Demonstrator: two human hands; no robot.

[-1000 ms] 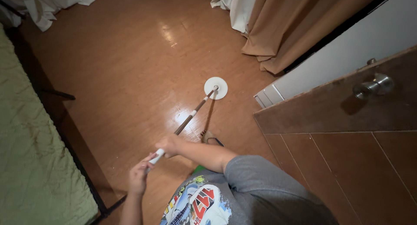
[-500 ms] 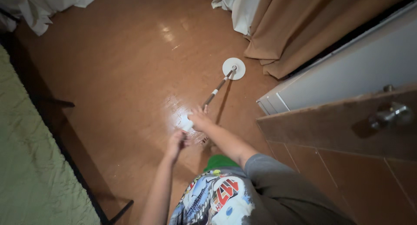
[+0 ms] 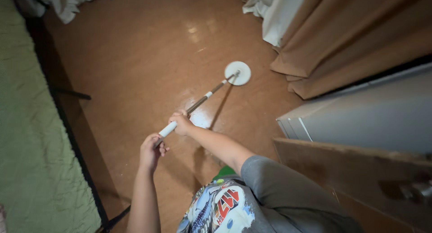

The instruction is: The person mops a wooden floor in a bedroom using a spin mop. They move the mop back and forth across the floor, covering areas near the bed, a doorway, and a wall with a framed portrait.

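A glossy brown wooden floor (image 3: 135,57) filled most of the view. At nine o'clock ran a pale green quilted bed cover (image 3: 27,138) edged by a black metal bed frame (image 3: 74,138). Crumpled white cloth (image 3: 76,1) lay at eleven o'clock. At one to two o'clock hung tan curtains (image 3: 351,39) with a white lining (image 3: 279,17), their hems bunched on the floor just beside the mop's end. A grey-white panel (image 3: 369,116) stood at three o'clock, and a brown wooden door (image 3: 360,179) at four o'clock.

The long-handled mop with a round white flat head (image 3: 237,73) rested on the floor toward twelve to one o'clock, well apart from both hands; its thin metal pole (image 3: 204,98) slanted back down toward seven o'clock. The right hand (image 3: 182,123) was wrapped closed around the pole at its white grip. The left hand (image 3: 150,151), lower and nearer the body, was curled closed around the pole's end.
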